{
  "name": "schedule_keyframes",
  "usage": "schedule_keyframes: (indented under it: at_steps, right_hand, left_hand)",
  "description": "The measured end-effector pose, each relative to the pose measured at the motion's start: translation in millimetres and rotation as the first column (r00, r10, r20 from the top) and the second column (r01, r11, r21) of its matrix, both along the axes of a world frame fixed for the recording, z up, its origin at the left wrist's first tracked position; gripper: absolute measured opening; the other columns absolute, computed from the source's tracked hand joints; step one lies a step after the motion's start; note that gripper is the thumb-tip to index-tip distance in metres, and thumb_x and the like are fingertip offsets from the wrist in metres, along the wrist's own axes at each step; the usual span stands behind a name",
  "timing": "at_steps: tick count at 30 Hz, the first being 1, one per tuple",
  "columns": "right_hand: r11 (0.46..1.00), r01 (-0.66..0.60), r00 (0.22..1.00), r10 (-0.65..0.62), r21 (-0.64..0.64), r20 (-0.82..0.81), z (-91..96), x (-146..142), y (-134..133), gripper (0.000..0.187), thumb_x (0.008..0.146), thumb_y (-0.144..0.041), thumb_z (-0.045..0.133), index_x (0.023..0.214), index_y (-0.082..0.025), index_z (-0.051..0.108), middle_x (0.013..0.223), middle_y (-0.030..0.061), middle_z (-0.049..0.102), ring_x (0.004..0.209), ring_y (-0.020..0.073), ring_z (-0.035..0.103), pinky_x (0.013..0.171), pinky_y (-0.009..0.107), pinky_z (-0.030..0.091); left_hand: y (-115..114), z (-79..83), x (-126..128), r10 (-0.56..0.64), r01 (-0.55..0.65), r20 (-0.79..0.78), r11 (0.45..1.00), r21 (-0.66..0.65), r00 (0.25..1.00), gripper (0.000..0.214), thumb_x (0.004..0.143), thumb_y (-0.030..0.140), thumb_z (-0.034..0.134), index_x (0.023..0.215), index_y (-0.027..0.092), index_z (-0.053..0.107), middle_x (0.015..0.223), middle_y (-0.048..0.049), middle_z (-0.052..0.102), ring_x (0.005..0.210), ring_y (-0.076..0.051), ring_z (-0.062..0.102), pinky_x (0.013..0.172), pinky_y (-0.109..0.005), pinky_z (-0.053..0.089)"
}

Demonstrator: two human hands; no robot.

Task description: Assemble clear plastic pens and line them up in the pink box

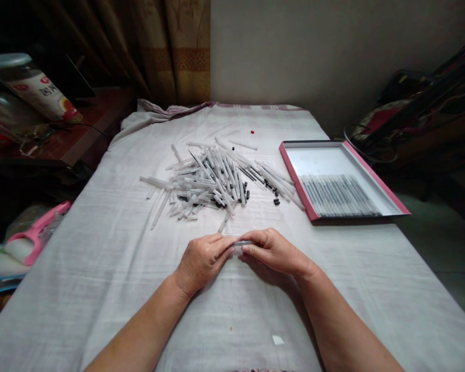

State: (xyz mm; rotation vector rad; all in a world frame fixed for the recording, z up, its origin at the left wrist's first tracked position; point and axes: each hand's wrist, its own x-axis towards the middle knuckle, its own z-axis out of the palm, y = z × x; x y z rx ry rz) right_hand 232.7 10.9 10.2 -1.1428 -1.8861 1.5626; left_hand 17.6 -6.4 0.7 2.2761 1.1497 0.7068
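My left hand (202, 259) and my right hand (273, 251) meet fingertip to fingertip just above the white cloth, both pinched on one clear plastic pen (241, 243) held crosswise between them. Most of the pen is hidden by my fingers. Just beyond my hands lies a heap of clear pen barrels and small black caps (217, 181). A shallow box with a pink rim (294, 178) sits to the right, holding a row of finished pens (339, 195) side by side.
The white cloth (112, 248) covers the table. A small red bit (252, 132) lies near the far edge and a white scrap (278, 339) near me. A pink-handled tool (34, 232) and a jar (31, 85) lie off the left side; bags clutter the right.
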Motion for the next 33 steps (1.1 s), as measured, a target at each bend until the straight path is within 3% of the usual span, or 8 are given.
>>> schedule_keyframes:
  at_steps: [6, 12, 16, 26, 33]
  right_hand:
    - [0.979, -0.114, 0.971, 0.074, 0.169, 0.226, 8.0, -0.8, 1.8, 0.032, 0.096, -0.034, 0.044, 0.090, -0.015, 0.069, 0.073, 0.0031, 0.068, 0.066, 0.0144, 0.060, 0.064, 0.024, 0.045]
    - [0.975, -0.143, 0.957, 0.093, 0.171, 0.275, 7.1, -3.9, 1.2, 0.034, 0.097, -0.035, 0.040, 0.091, -0.015, 0.066, 0.084, 0.0067, 0.070, 0.076, 0.0172, 0.061, 0.070, 0.027, 0.044]
    - [0.969, -0.177, 0.943, 0.117, 0.174, 0.311, 8.5, -5.1, 1.5, 0.034, 0.097, -0.036, 0.039, 0.084, -0.016, 0.064, 0.078, 0.0048, 0.067, 0.071, 0.0161, 0.058, 0.067, 0.027, 0.042]
    - [0.973, -0.151, 0.951, 0.095, 0.175, 0.294, 6.5, -8.7, 2.2, 0.032, 0.096, -0.036, 0.040, 0.079, -0.016, 0.060, 0.074, 0.0030, 0.062, 0.068, 0.0150, 0.053, 0.064, 0.026, 0.039]
    - [0.989, -0.007, 0.993, -0.011, 0.149, 0.118, 0.2, -3.4, 4.8, 0.030, 0.091, -0.036, 0.047, 0.071, -0.018, 0.058, 0.064, -0.0022, 0.056, 0.062, 0.0115, 0.049, 0.059, 0.023, 0.038]
  left_hand:
    - [0.3, 0.1, 2.0, -0.023, 0.027, -0.041, 0.995, 0.098, 0.999, 0.026, 0.096, 0.028, 0.052, 0.116, 0.021, 0.067, 0.091, -0.0060, 0.074, 0.080, -0.017, 0.070, 0.073, -0.026, 0.054]
    - [-1.6, 1.8, 2.4, -0.016, 0.042, -0.105, 0.970, 0.241, 0.994, 0.026, 0.098, 0.029, 0.047, 0.110, 0.017, 0.066, 0.091, -0.0065, 0.074, 0.079, -0.017, 0.071, 0.070, -0.027, 0.057]
    - [-2.8, 3.6, 1.3, -0.014, 0.058, -0.149, 0.953, 0.296, 0.989, 0.028, 0.100, 0.031, 0.043, 0.105, 0.016, 0.066, 0.087, -0.0065, 0.074, 0.075, -0.018, 0.071, 0.067, -0.027, 0.057]
    - [-0.6, 0.7, 1.1, 0.001, 0.062, -0.190, 0.944, 0.323, 0.982, 0.027, 0.099, 0.029, 0.042, 0.105, 0.017, 0.065, 0.085, -0.0064, 0.073, 0.075, -0.017, 0.071, 0.066, -0.025, 0.056]
    - [5.1, 2.4, -1.8, 0.058, 0.001, -0.194, 0.956, 0.294, 0.979, 0.029, 0.098, 0.038, 0.047, 0.109, 0.019, 0.065, 0.083, -0.0045, 0.072, 0.073, -0.017, 0.069, 0.066, -0.025, 0.054]
